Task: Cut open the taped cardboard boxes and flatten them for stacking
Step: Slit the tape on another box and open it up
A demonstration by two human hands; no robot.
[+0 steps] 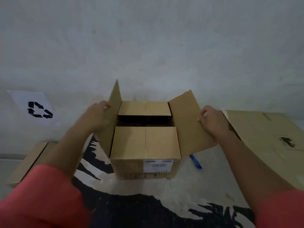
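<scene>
Cardboard box (144,145) centre frame on patterned rug (148,203), inner flaps down | left hand (97,116) fingers curled over edge of near-upright left flap (113,116) | right hand (212,120) pinching edge of outward-splayed right flap (189,122) | blue tool (195,162), blurred, just right of box | flattened cardboard (266,142) right edge, another sheet (32,160) lower left | recycling sign (36,109) far left

patterned mat (148,191) | open box (144,143); blue tool (196,162) | beside: left flat cardboard (31,163); right flat cardboard (266,134)
</scene>
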